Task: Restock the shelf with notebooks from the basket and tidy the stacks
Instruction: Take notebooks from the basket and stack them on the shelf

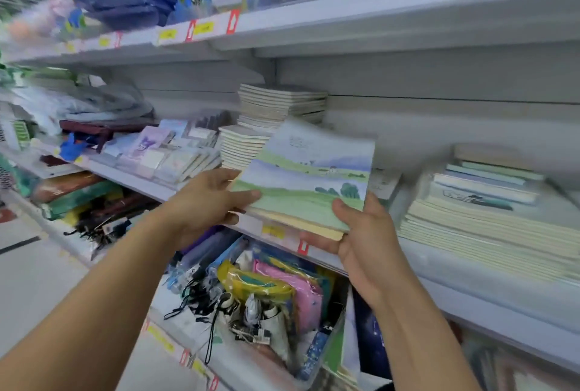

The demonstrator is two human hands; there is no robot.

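I hold a small bundle of notebooks (309,177) with a painted green-field cover, level with the middle shelf (470,302). My left hand (207,202) grips its left edge, thumb on top. My right hand (361,233) grips the near right corner, thumb on the cover and fingers under the cream page edges. Behind the bundle stand two stacks of pale notebooks (279,108), the rear one taller. To the right lies a wide, uneven stack of notebooks (489,211). No basket is in view.
Small notepads and cards (175,152) lie left of the stacks. The upper shelf (345,17) carries bags and price tags. The lower shelf holds pencil cases, lanyards and packets (266,293). The aisle floor (34,265) shows at the lower left. The picture is blurred by motion.
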